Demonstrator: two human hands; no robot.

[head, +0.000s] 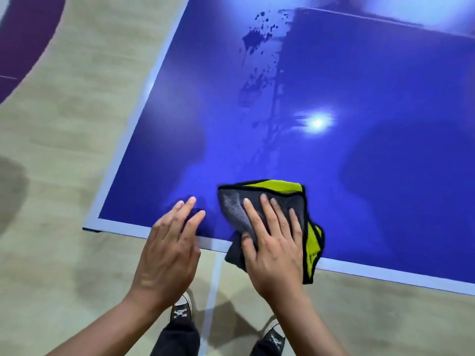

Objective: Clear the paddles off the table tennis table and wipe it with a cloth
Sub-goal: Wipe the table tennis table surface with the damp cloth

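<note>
R hand (272,242) lies flat on the cloth (232,204), fingers straight and spread, thumb laid on the cloth's near-left part; it presses, no curl round the fabric. L hand (169,247) is just beside it, to the left, holding nothing, fingers straight and slightly fanned over the table's near edge. Can't tell if its fingertips touch the surface or hover just above; there's a faint shadow under them. Hands are apart, w/ a strip of blue between them.

Cloth is folded: grey side up, yellow-green side showing at the far and right folds, black trim. It sits on the near edge of the table (359,176), part on the blue top, near part overhanging the white border line (123,224).

Table top is glossy blue w/ a bright light reflection (317,122) mid-surface. Dark splatter marks (257,37) sit further out, w/ a streaky patch running from them toward the cloth.

Below: pale wood-look floor (64,150), purple curved zone (23,42) top left, a pale floor line (213,291), and two dark sneakers (181,308) w/ white laces.
</note>
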